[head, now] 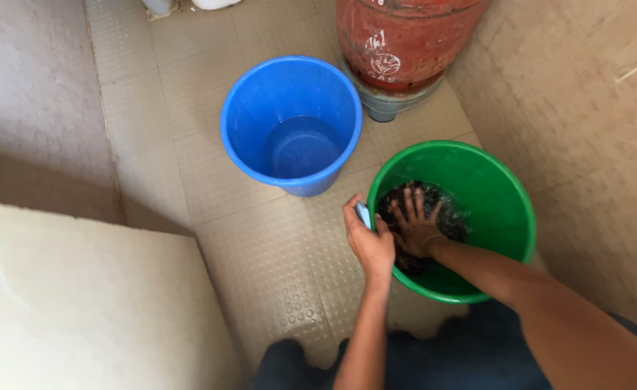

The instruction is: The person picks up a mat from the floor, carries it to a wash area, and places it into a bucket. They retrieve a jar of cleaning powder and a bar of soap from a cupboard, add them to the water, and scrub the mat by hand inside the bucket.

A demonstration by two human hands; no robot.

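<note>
a green bucket (pixel 502 189) is seen on the tiled floor (pixel 260 245), close to the wall on the right, with water and a dark cloth (pixel 437 209) inside it. the right hand (pixel 417 225) is reached down into this bucket and is laid flat on the dark cloth, fingers (pixel 410 204) spread wide and open, so the cloth is pressed rather than clasped; bubbles or ripples are shown around the cloth, and its lower part is hidden by the hand and wrist. the left hand (pixel 369 242) is held at the near left rim of the green bucket, just beside the right hand, and is closed around a small pale blue object (pixel 363 214), of which only the top end is visible above the thumb; what the object is cannot be told

a blue bucket (pixel 291 123) is stood upright just beyond and to the left of the green one, near it but apart, and only a shallow layer of water is seen at its bottom. a worn red gas cylinder (pixel 401 40) on a grey base is placed behind both buckets, beside the blue bucket's right rim. a pale raised ledge (pixel 80 303) is seen at the lower left, and dark trousers (pixel 470 354) of the person are visible at the bottom edge under the forearms
</note>
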